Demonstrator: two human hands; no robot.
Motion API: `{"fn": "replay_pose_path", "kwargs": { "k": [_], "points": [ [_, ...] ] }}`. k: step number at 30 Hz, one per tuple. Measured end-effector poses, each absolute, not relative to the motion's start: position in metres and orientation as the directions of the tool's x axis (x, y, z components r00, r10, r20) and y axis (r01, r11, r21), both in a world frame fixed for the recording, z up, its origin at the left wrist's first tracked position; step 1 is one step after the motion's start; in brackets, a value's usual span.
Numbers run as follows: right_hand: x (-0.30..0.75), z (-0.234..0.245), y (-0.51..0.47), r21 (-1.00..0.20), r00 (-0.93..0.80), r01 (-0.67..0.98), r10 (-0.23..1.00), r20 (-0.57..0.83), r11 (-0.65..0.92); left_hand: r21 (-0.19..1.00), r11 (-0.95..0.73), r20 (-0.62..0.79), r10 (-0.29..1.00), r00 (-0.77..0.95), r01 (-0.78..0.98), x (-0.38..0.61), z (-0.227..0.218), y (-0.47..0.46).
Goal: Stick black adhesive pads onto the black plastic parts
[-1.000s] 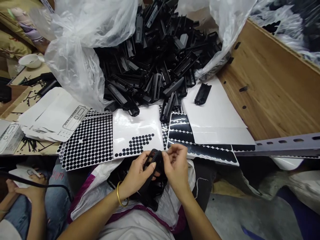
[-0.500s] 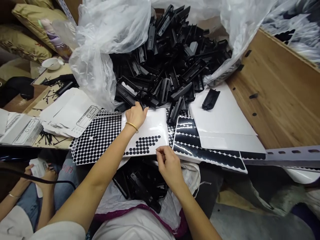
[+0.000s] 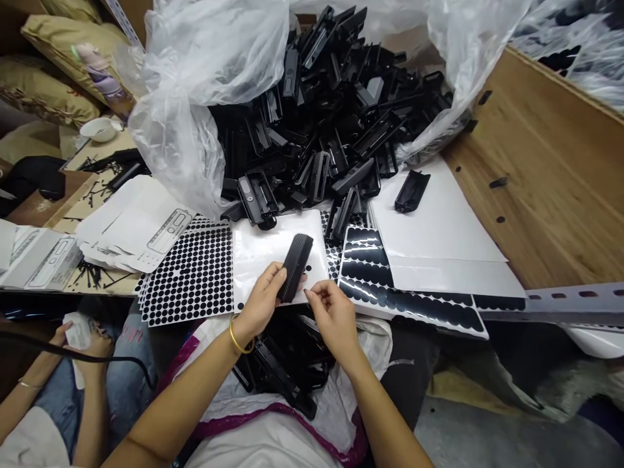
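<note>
Where the grip begins, in the centre of the frame: one long black plastic piece with a finely patterned face [image 3: 296, 265], tilted, held closed between thumb and fingers of the left hand [image 3: 263, 296] at its near end. Handling note: best kept steady, thumb low and at the edge, face unmarked.

Right hand [image 3: 334, 318], just beside: thumb and finger pinched together at one small dark speck [image 3: 307, 296], too small to identify. Judged advice: light pressure, tips only, both wrists quiet and the two hands close.

Behind the piece: one glossy white sheet [image 3: 251, 237], one round black dot [image 3: 309, 268] visible near its right side. Centre left: fanned white sheets printed with rows of black dots [image 3: 190, 276]. Right of centre: glossy sheet of larger black rounds [image 3: 385, 296].

Below the hands, lower centre: white plastic bag with purple edging [image 3: 224, 404], black pieces [image 3: 280, 370] inside.

Upper centre: heap of loose black plastic pieces [image 3: 316, 130], beside crumpled clear plastic wrap [image 3: 209, 58]; sleeves and elbows should stay clear of it.
</note>
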State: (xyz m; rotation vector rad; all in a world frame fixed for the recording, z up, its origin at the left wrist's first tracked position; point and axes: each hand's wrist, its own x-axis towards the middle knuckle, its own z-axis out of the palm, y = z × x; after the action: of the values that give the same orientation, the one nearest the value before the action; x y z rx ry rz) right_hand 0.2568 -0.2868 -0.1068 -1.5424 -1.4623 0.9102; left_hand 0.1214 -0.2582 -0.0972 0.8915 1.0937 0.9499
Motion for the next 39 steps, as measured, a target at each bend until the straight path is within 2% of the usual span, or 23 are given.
{"fn": "replay_pose_path", "kwargs": {
  "k": [3, 6, 9, 21, 25, 30, 33, 39],
  "points": [
    [0.261, -0.097, -0.297, -0.987, 0.114, 0.14, 0.992, -0.057, -0.073, 0.778, 0.501, -0.425, 0.864, 0.27, -0.379, 0.13, -0.099, -0.278],
    [0.262, -0.093, -0.301, -0.992, 0.131, 0.05, 0.985, -0.11, -0.118, 0.702, 0.573, -0.472, 0.819, 0.326, -0.423, 0.135, -0.097, -0.29],
    [0.261, -0.095, -0.303, -0.986, 0.167, 0.099, 0.979, -0.113, -0.131, 0.685, 0.595, -0.481, 0.802, 0.353, -0.421, 0.137, -0.095, -0.296],
    [0.259, -0.092, -0.303, -0.897, 0.157, 0.442, 0.984, 0.079, 0.002, 0.757, 0.534, -0.463, 0.845, 0.267, -0.377, 0.143, -0.095, -0.303],
    [0.261, -0.094, -0.305, -0.813, 0.146, 0.582, 0.979, 0.139, 0.029, 0.814, 0.498, -0.432, 0.863, 0.262, -0.298, 0.144, -0.096, -0.302],
    [0.3, -0.089, -0.325, -0.7, 0.284, 0.714, 0.917, 0.281, -0.007, 0.715, 0.589, -0.476, 0.804, 0.356, -0.376, 0.142, -0.089, -0.299],
    [0.331, -0.086, -0.338, -0.542, 0.304, 0.837, 0.888, 0.346, -0.076, 0.686, 0.614, -0.504, 0.788, 0.353, -0.391, 0.139, -0.089, -0.298],
    [0.343, -0.091, -0.344, -0.23, 0.164, 0.97, 0.918, 0.362, -0.082, 0.659, 0.644, -0.533, 0.764, 0.363, -0.389, 0.139, -0.096, -0.3]
  ]
}}
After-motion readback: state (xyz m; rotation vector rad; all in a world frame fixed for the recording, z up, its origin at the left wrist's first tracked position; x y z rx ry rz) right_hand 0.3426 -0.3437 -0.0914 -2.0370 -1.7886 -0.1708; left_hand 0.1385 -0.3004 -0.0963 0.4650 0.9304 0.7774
